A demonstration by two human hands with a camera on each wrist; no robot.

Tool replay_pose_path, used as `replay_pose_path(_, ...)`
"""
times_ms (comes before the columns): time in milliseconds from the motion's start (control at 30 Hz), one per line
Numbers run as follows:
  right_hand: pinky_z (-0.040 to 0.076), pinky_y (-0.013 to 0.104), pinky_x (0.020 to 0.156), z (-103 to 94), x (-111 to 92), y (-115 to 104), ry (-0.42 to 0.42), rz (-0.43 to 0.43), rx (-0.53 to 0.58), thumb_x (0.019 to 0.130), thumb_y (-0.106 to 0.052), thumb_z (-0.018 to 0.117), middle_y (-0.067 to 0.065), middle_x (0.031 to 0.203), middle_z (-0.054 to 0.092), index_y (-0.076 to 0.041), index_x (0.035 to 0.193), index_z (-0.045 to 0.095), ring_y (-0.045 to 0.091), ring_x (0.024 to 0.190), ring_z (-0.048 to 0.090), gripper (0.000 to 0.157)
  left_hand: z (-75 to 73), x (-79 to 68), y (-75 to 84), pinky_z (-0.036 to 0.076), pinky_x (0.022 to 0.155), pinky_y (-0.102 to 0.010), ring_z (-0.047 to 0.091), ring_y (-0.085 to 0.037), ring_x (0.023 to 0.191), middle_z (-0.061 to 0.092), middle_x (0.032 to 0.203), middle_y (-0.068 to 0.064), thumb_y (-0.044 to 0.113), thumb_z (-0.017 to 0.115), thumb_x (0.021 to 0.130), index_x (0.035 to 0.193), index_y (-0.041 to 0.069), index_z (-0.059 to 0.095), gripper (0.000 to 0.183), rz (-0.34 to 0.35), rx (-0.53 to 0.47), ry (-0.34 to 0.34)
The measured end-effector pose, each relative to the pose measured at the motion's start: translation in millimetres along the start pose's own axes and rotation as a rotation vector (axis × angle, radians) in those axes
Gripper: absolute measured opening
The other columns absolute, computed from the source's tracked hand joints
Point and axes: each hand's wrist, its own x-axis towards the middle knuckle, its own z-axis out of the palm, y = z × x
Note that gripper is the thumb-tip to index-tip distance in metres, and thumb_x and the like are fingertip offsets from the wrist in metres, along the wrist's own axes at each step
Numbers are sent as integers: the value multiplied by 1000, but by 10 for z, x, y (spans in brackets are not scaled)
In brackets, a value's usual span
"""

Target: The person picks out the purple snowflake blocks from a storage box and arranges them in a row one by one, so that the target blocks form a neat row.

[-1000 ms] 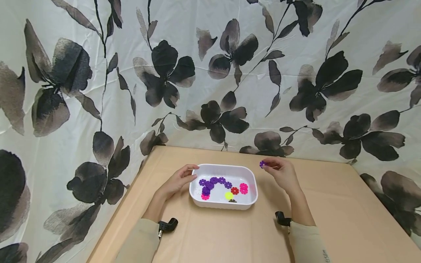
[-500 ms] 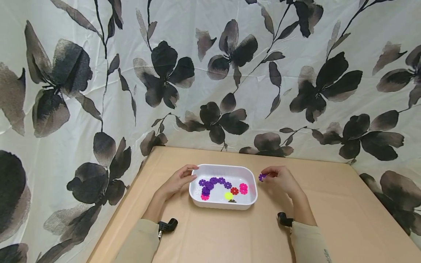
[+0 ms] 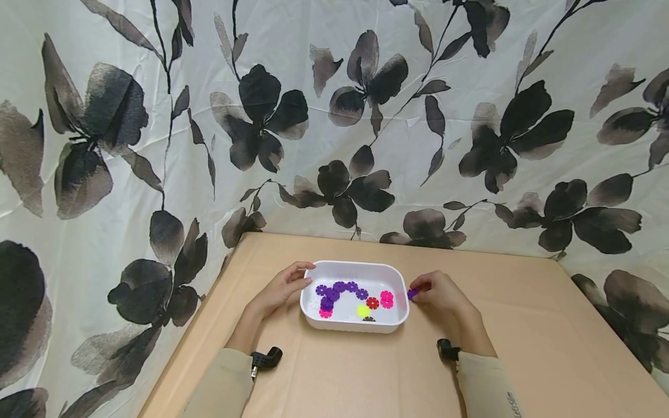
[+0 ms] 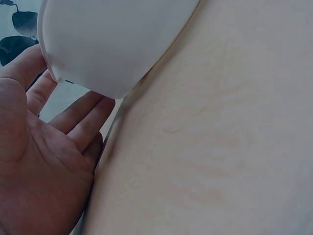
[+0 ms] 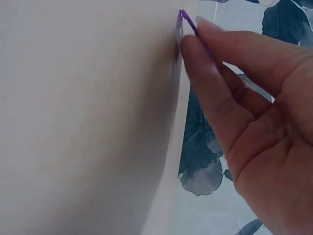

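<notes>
A white plastic tray stands on the table, with several flower-shaped plastic discs inside. Most of these are purple discs; pink discs, a red disc, a yellow disc and a dark disc lie there too. My left hand holds the tray's left end by rim and side. In the left wrist view its fingers touch the tray's wall. Just outside the right end, my right hand pinches a purple disc, seen nearly edge-on in the right wrist view.
The tray is on a tan table whose back edge meets a hanging cloth with dark printed flowers. A black wrist camera sits on the left wrist, another black camera on the right.
My right hand has come down and towards me with the purple disc, ending close beside the tray's right end. The left hand and the tray stay put.
</notes>
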Motion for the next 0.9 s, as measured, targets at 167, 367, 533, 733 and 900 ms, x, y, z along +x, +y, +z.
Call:
replay_pose_path(167,59,31,81,4,4,-8,-3,17,-19,83,2,82,11,98,76,2,111,76,19,86,65,28,7,-1,7,39,120,-53,50,-39,142,52,153,-20,23,64,105,148,6,49,48,0,4,4)
replay_pose_path(367,55,27,73,-7,-16,-68,13,43,-39,87,2,78,10,95,73,0,115,75,21,85,62,28,15,-8,20,40,119,-50,50,-39,142,52,154,-19,23,63,105,149,6,49,49,-5,1,2)
replay_pose_path(533,53,32,79,-46,-35,-169,162,50,-67,95,-10,74,7,105,72,-9,122,74,24,94,61,27,7,2,32,40,119,-50,49,-39,143,52,154,-19,24,63,106,148,6,49,48,4,5,2)
replay_pose_path(733,57,28,83,-60,8,-371,301,-129,-15,94,-11,78,14,119,74,-6,128,71,26,98,67,35,3,10,36,39,120,-52,49,-39,143,52,154,-18,25,63,106,148,8,49,47,1,10,0)
replay_pose_path(900,60,29,84,39,36,-613,334,-242,15,93,-9,79,15,120,74,-7,126,72,24,97,70,34,8,7,34,39,120,-52,50,-39,143,52,154,-19,24,63,106,148,8,50,47,-7,4,-2)
